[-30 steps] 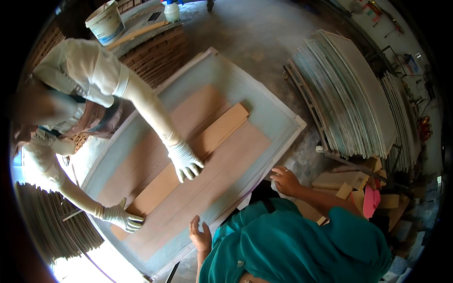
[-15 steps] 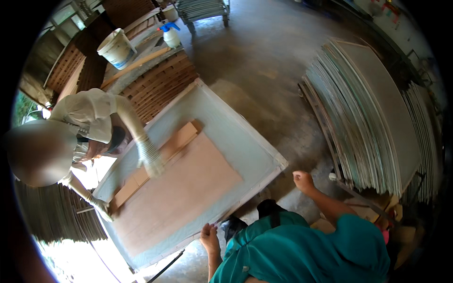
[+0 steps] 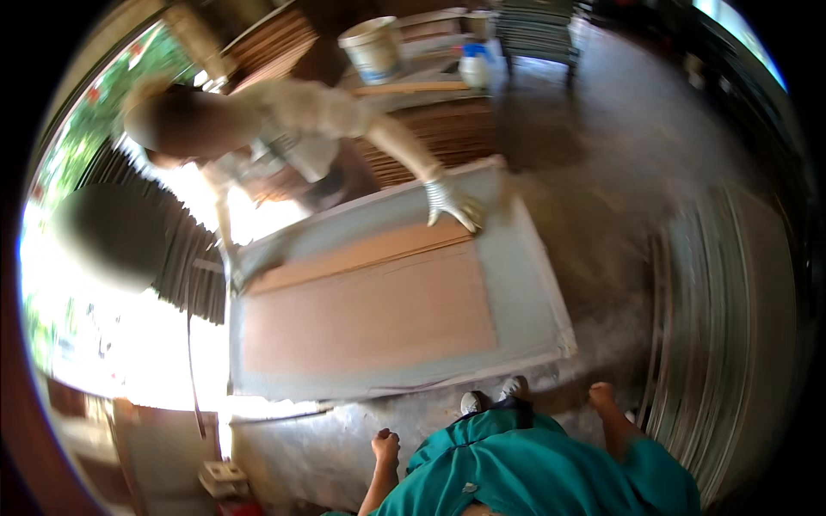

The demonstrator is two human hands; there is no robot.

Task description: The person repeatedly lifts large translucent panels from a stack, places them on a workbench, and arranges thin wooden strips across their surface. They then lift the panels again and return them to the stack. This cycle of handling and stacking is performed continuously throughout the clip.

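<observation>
My left hand (image 3: 385, 445) is closed in a loose fist in front of the near edge of a large mesh-covered frame (image 3: 538, 267), apart from it. My right hand (image 3: 602, 396) hangs beyond the frame's near right corner, fingers curled, with nothing visible in it. On the mesh lies a thin brown sheet (image 3: 370, 314). Along its far edge runs a long tan board (image 3: 379, 252). A co-worker's gloved hand (image 3: 450, 205) is spread at the board's right end, while their other gloved hand (image 3: 234, 273) is at its left end.
Stacked mesh frames (image 3: 714, 318) stand to my right. Behind the work frame are stacked brown boards (image 3: 447, 138), a white bucket (image 3: 372, 52) and a blue-topped spray bottle (image 3: 474, 66). Another person's blurred head (image 3: 112, 232) shows at the left.
My view has turned, and my left hand is now apart from the frame's edge. The co-worker's hands have moved to the two ends of the board, which now lies along the sheet's far edge.
</observation>
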